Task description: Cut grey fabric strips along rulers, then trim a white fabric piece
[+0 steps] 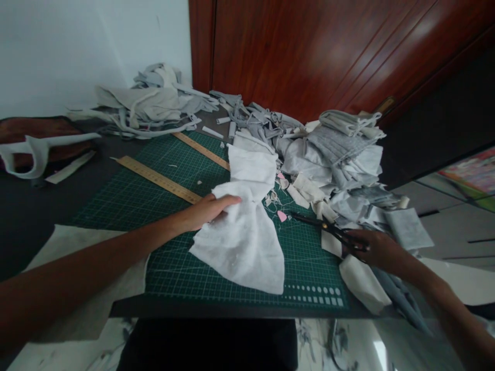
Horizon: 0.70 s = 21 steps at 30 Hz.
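My left hand grips a piece of white cloth near its upper left edge, the thumb lying on top and the fingers underneath. The cloth narrows at the middle and flares toward the front over a green cutting mat. Its upper part overlaps another white strip of fabric. On the right, my right hand is closed around the handles of black scissors. Their blades point left, apart from the cloth, close to a pink chalk piece.
Two wooden rulers lie on the mat. Grey and white fabric piles up at the back left and at the right. Small scraps are scattered beside the cloth. Another pale cloth hangs over the front left edge.
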Available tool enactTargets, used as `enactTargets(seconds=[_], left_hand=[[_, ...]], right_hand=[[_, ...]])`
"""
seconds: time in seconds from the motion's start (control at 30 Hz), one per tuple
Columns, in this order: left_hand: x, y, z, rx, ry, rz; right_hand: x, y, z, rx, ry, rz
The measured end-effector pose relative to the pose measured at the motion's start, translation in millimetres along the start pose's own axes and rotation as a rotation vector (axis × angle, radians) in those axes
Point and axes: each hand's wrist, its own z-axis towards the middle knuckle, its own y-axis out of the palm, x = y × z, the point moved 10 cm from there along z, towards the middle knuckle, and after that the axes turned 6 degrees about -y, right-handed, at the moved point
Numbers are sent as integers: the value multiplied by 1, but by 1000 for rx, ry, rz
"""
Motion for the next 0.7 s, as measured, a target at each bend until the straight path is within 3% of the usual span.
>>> enactTargets(seconds=[0.2, 0.33, 0.5, 0.6, 0.7], left_hand=[[-12, -8, 10, 10, -53, -196], [-19, -5, 12, -47, -139, -278], [-23, 1, 9, -89, -225, -320], [-28, -1, 8, -81, -243, -236], [-30, -9, 7, -29, -205, -136]], right_hand=[[-2, -11, -8, -64, -2, 356], [-39, -10, 11, -54, -73, 630], [-101, -25, 56, 247, -235, 481], [-140, -17, 83, 261, -323, 321], [-157, -10, 102, 307, -311, 176]])
